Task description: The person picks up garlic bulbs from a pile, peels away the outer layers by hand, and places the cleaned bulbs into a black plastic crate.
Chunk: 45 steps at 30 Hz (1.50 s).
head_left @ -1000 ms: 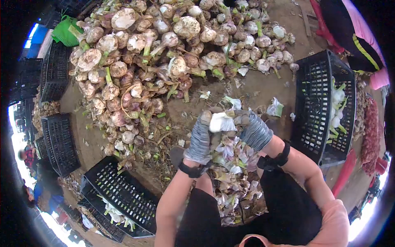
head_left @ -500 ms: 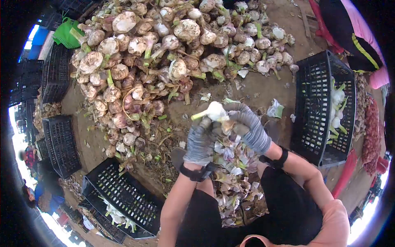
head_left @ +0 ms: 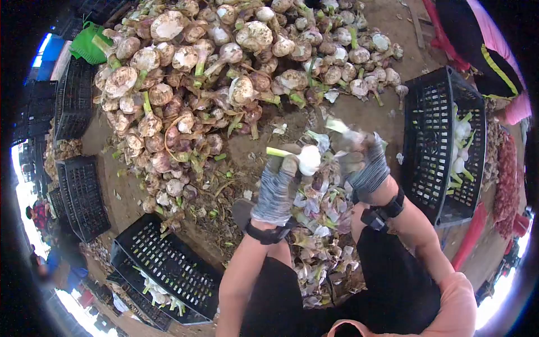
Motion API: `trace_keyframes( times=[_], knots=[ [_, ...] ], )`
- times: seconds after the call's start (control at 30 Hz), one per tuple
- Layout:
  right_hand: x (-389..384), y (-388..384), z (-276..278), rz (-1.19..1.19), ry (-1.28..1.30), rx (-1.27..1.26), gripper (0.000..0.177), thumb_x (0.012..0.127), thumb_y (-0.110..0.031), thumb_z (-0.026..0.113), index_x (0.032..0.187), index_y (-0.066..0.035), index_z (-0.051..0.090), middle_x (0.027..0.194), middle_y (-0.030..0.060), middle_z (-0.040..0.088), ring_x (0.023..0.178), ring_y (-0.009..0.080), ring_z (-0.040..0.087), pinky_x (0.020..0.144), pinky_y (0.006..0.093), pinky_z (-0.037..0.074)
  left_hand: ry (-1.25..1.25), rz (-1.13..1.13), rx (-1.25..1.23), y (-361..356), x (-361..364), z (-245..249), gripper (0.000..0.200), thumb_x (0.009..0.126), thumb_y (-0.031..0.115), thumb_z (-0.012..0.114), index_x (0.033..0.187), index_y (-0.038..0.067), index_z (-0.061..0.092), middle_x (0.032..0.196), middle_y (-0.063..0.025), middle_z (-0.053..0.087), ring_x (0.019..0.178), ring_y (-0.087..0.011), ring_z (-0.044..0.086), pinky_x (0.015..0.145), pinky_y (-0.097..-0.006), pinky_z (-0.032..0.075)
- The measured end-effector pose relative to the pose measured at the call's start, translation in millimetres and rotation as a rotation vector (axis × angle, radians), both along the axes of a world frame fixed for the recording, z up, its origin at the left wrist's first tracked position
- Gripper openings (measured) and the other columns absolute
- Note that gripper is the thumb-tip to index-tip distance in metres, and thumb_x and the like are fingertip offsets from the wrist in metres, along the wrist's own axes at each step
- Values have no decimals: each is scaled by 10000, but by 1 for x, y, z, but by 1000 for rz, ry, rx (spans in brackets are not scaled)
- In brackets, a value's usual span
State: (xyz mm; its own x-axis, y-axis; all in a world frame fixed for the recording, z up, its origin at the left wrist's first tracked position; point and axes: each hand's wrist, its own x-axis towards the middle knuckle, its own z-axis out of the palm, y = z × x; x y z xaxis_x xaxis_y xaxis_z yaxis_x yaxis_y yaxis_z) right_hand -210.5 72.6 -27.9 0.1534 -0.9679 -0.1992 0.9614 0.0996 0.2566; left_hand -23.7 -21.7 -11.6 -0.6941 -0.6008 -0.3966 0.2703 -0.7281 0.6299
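Pinched in my gloved left hand (head_left: 276,185) is a clean white garlic bulb (head_left: 309,160), its short green stem pointing left. My right hand (head_left: 365,168), gloved too and smeared at the fingers by motion, is a short way to the right of the bulb with its fingers closed on a strip of peeled garlic skin (head_left: 338,125). Below both hands, between my knees, lies a heap of shed garlic skins (head_left: 323,208). Beyond them rises a big pile of dirty, unpeeled garlic bulbs (head_left: 185,59) with cut stems.
A black plastic crate (head_left: 428,146) holding white bulbs stands at right; another black crate (head_left: 174,261) with white bulbs is at lower left. More crates (head_left: 81,196) line the left side. A person's dark-and-pink clothing (head_left: 488,50) shows at upper right, beside red mesh sacks (head_left: 508,185).
My right hand has pulled away to the right from the bulb, taking skin with it. The bulb in my left hand has shifted slightly right and down and now looks cleaner.
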Motion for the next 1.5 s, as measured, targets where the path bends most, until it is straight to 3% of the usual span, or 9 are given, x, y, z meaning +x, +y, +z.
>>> trace_keyframes(
  times=[0.03,0.13,0.53,0.87,1.0,1.07,1.17,1.3,1.5],
  knots=[
    [-6,4,-4,-24,22,-54,264,833,-259,534,900,-4,533,810,55,535,598,89,478,516,204,405,-32,8,0,-1,1,1,302,873,276,581,1095,85,505,983,-47,586,816,-115,576,635,-235,489],
    [-10,11,-25,276,1760,227,440,834,-362,570,1070,7,525,860,89,586,686,102,547,553,243,464,-171,44,-117,-5,2,4,306,856,278,606,1072,71,539,943,-39,604,789,-105,580,622,-223,472],
    [19,-12,30,347,1262,268,383,813,-247,655,1052,18,517,887,73,612,697,107,602,574,238,514,-320,-19,-182,0,5,17,344,795,249,681,1059,43,600,917,-46,633,803,-114,588,682,-243,478],
    [27,-17,32,335,1578,294,431,818,-249,648,1117,17,488,916,73,602,698,88,572,575,240,502,-387,-26,-354,5,8,16,333,777,278,697,1010,59,605,819,9,605,649,-56,534,555,-198,435],
    [20,-11,24,239,1474,293,407,816,-222,649,1099,23,490,899,66,594,638,110,602,535,246,507,-401,-33,-258,4,13,17,295,783,166,692,1037,45,604,982,-35,616,865,-113,568,761,-246,462],
    [28,-13,41,250,1532,356,400,801,-236,654,1074,15,502,868,94,605,679,194,622,587,310,514,-390,5,-267,7,12,15,279,773,153,700,1020,48,620,995,-29,593,869,-111,553,770,-243,449],
    [43,-10,42,176,2347,222,501,736,-177,696,1161,1,498,946,142,599,847,219,592,757,314,471,-473,88,-634,14,10,10,286,772,209,707,998,56,624,959,-11,569,818,-116,549,740,-247,455],
    [42,-12,44,151,2365,205,417,699,-143,698,1058,-7,534,820,172,582,723,296,594,642,356,475,-507,25,-786,12,16,12,248,791,175,685,985,34,622,1018,-27,537,908,-139,529,824,-276,430],
    [17,2,8,432,2601,149,363,702,-135,632,1030,-19,529,810,197,589,738,362,584,630,417,474,-235,-2,-260,3,19,14,360,832,318,625,1058,46,563,1020,-43,573,933,-153,550,821,-293,446]
  ],
)
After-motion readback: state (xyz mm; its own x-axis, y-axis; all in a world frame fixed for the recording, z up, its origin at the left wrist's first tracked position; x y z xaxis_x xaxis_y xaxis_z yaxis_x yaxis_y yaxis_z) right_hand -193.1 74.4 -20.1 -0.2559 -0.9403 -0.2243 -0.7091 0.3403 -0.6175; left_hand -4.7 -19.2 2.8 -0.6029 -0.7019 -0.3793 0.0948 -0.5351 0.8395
